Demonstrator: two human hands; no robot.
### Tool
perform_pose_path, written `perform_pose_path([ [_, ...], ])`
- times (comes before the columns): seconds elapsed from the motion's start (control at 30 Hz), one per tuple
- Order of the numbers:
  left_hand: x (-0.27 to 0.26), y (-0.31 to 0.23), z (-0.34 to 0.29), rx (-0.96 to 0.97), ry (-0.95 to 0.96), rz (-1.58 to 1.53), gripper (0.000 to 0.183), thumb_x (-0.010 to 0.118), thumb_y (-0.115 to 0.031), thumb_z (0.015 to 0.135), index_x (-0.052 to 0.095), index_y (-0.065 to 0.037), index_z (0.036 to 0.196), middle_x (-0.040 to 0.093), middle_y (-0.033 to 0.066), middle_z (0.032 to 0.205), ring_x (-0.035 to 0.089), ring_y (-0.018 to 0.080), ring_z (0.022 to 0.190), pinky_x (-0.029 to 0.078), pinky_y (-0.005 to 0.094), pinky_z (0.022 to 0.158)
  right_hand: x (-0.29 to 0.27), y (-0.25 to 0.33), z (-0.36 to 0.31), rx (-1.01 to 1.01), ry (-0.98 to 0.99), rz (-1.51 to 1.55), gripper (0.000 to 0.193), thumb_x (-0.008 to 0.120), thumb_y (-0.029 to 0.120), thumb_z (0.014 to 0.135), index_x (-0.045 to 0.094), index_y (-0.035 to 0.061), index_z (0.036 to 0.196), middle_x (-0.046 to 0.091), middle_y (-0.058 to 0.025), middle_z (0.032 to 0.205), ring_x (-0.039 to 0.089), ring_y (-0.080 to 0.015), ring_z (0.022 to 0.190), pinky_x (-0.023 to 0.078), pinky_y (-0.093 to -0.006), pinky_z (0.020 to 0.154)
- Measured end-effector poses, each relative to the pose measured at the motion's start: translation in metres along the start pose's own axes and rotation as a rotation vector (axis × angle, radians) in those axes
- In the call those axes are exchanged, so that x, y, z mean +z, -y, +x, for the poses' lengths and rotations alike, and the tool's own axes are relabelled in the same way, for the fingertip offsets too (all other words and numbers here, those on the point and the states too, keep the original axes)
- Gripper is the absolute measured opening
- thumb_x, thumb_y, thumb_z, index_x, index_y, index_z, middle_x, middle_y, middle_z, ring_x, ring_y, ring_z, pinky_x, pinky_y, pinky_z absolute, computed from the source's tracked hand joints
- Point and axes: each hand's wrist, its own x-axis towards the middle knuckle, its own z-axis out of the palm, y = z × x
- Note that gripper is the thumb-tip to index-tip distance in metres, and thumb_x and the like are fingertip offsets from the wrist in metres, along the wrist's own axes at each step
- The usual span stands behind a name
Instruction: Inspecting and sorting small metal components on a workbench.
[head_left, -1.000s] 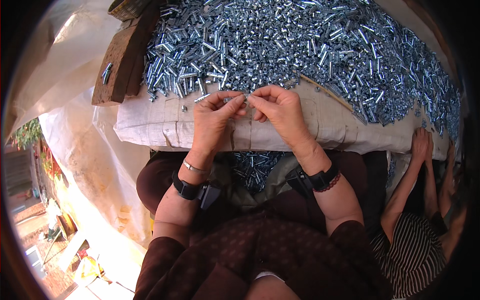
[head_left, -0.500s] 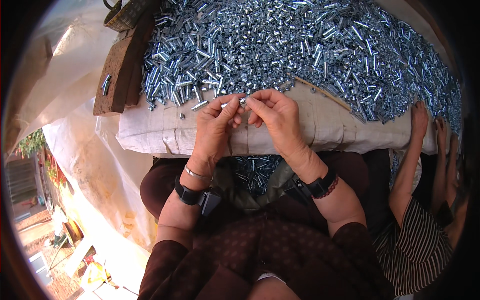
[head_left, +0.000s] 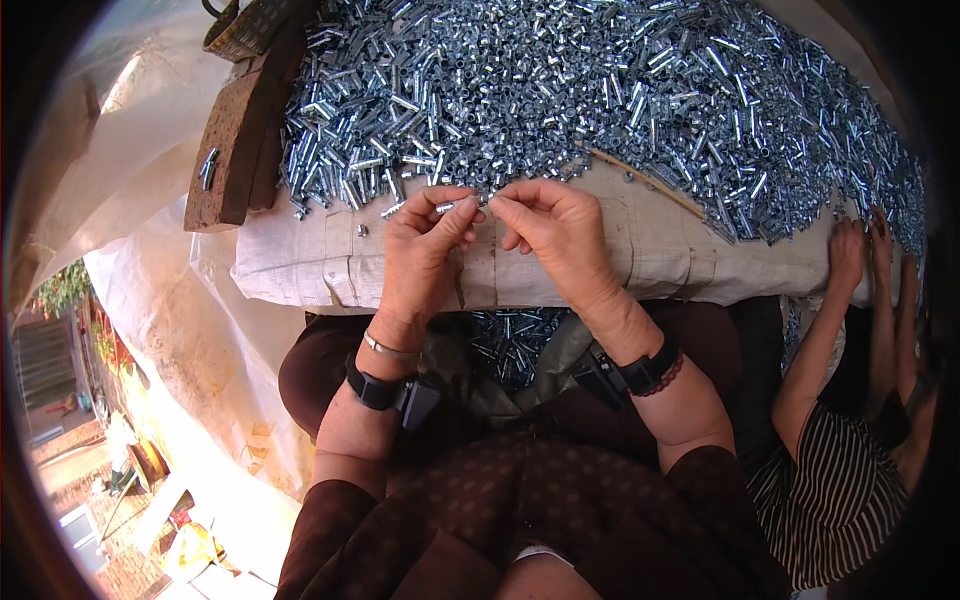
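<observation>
My left hand (head_left: 425, 250) and my right hand (head_left: 560, 235) meet fingertip to fingertip over the near edge of a cloth-covered table (head_left: 650, 250). Between them they pinch one small silver metal piece (head_left: 462, 204), the left fingers on its left end, the right fingers on its right end. Just beyond lies a huge heap of shiny metal sleeves and nuts (head_left: 600, 90). More such pieces lie in my lap (head_left: 510, 340), in the fold of a cloth. Both wrists wear black bands.
A worn wooden plank (head_left: 235, 150) lies along the left edge of the heap, with a loose metal piece (head_left: 208, 167) beside it. Another person in a striped top (head_left: 840, 500) sits at the right, their hand (head_left: 850, 250) on the table edge. White sheeting (head_left: 150, 280) hangs at left.
Both hands stay together at the table edge, still working the same small piece; the fingers have shifted slightly.
</observation>
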Motion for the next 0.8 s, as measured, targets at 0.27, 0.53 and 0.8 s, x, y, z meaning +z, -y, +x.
perform_pose_path([
  [0.27, -0.001, 0.011, 0.007, 0.165, -0.019, 0.585, 0.012, 0.07, -0.01, 0.083, 0.067, 0.0, 0.089, 0.064, -0.0007, 0.072, 0.051, 0.0024, 0.061, 0.041, 0.0182, 0.054, -0.003, -0.025, 0.002, -0.364, -0.058, -0.96, 0.011, 0.06, 0.013, 0.081, 0.065, 0.0041, 0.085, 0.064, -0.0138, 0.078, 0.062, -0.0326, 0.07, 0.05, -0.0399, 0.064],
  [0.53, -0.002, 0.025, 0.003, 0.396, -0.022, 0.903, 0.013, 0.07, -0.008, 0.078, 0.066, 0.0, 0.088, 0.06, 0.0074, 0.07, 0.055, 0.0155, 0.058, 0.044, 0.0275, 0.055, -0.006, -0.018, 0.01, -0.298, -0.062, -0.705, 0.017, 0.06, 0.019, 0.085, 0.067, 0.0037, 0.087, 0.064, -0.014, 0.085, 0.062, -0.0338, 0.072, 0.05, -0.0403, 0.065],
  [0.8, 0.003, 0.025, 0.001, 0.541, -0.042, 1.009, 0.012, 0.069, -0.006, 0.075, 0.062, 0.0, 0.082, 0.057, 0.0125, 0.071, 0.057, 0.0295, 0.061, 0.045, 0.0349, 0.055, 0.006, -0.034, 0.004, -0.47, -0.057, -0.572, 0.019, 0.058, 0.018, 0.089, 0.067, 0.0021, 0.094, 0.065, -0.0134, 0.09, 0.064, -0.0316, 0.077, 0.051, -0.036, 0.068],
])
